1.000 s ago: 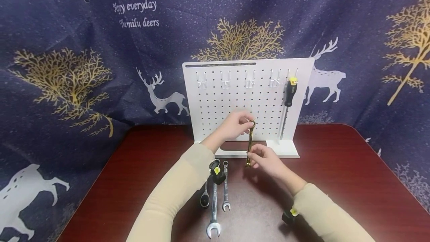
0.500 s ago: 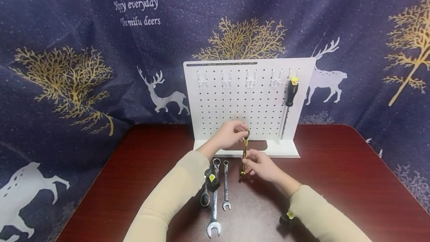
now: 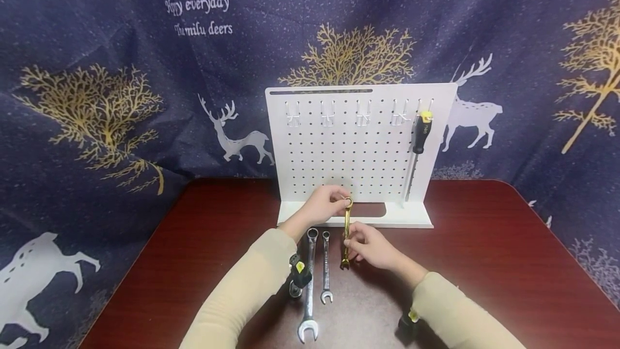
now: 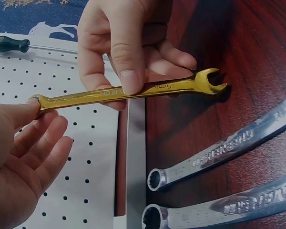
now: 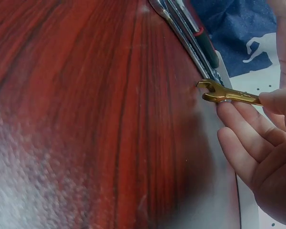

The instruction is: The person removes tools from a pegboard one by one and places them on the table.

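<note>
The left hand (image 3: 323,206) pinches the ring end of a gold wrench (image 3: 347,222), the right hand (image 3: 373,248) its shank, the forked end jutting past those fingers. Nearer me than the left fingers lie a small silver wrench (image 3: 326,271), a large silver wrench (image 3: 309,303) and, mostly hidden, perhaps a ratchet (image 3: 295,291).
</note>
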`<state>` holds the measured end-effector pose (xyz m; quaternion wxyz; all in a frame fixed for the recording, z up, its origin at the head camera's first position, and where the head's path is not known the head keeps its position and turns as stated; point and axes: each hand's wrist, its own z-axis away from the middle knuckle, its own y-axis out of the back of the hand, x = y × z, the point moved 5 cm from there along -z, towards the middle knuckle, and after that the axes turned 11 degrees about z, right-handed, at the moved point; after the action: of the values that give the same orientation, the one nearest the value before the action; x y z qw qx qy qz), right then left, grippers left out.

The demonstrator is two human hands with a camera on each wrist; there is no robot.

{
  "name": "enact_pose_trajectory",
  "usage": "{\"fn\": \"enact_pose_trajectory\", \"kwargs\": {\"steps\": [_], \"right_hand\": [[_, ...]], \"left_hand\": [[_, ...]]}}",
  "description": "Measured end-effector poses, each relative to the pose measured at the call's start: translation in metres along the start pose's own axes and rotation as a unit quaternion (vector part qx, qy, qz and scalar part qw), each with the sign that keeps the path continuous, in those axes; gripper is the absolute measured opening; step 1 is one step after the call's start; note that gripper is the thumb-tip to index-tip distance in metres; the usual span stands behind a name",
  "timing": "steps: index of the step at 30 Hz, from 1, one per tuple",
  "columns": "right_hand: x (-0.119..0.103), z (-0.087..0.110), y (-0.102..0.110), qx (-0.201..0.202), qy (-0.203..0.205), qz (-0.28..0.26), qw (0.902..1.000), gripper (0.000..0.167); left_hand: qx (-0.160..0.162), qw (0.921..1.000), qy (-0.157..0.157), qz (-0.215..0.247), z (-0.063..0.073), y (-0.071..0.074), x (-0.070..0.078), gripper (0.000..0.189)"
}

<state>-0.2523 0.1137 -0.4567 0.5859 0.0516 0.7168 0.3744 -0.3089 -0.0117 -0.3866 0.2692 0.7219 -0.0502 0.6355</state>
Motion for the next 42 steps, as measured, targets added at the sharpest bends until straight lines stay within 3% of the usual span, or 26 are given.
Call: {"fn": "enact_pose_trajectory", "kwargs": {"steps": [6,17,28,42], "right_hand": [[-0.003,0.004,-0.002,-0.012,-0.003,-0.010,0.9999,0.020],[-0.004,0.009,-0.009,-0.036,-0.002,-0.054,0.9979,0.023],[-0.006,0.017,-0.017,-0.058,-0.008,-0.096,0.9937,0.029],[-0.002,0.019,-0.023,-0.066,-0.033,-0.128,0.9890,0.035]], "left_hand": [[0.004,0.9992,0.003,-0.041,0.004,0.001,-0.004,0.027],[-0.006,0.9995,-0.003,-0.032,0.010,-0.001,-0.015,0.022],[0.001,0.9989,0.048,0.005,0.019,-0.005,-0.033,0.023],[0.004,0.9966,0.082,0.002,0.024,-0.012,-0.047,0.019]]}}
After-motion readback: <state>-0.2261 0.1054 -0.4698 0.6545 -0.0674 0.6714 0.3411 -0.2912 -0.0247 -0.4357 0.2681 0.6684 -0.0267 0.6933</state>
